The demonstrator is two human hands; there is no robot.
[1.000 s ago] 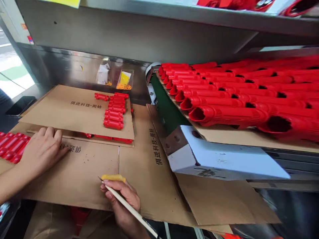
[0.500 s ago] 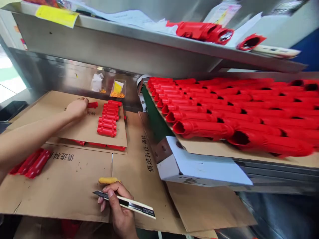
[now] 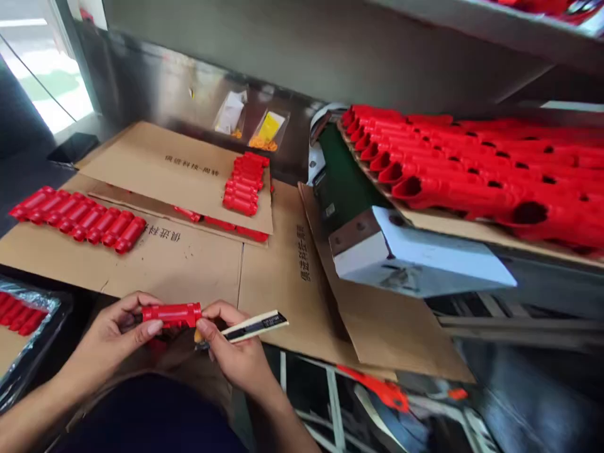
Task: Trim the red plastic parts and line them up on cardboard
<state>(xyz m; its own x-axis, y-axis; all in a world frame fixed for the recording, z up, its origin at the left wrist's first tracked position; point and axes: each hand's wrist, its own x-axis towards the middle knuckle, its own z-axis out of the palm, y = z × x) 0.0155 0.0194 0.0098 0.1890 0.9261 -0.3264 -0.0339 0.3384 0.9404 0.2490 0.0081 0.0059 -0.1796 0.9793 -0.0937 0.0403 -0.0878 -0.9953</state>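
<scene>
Left hand (image 3: 112, 332) and red part (image 3: 173, 313) have come down to eight o'clock, fingers clamped on its nine-o'clock end; right hand (image 3: 243, 355), closed round a craft knife (image 3: 257, 325), touches its three-o'clock end. Beyond, at ten o'clock, lies a cardboard sheet (image 3: 141, 154).

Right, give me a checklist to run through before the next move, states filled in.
1. Red tube held: ok, left hand grips its left end.
2. Utility knife in the right hand: ok, its handle's rear end points away from the tube.
3. Blade's exact angle to the tube: cannot tell, largely hidden.
4. Tube resting on the cardboard sheet: not ok, it is held up.
5. Row of red tubes side by side at left: ok.
</scene>
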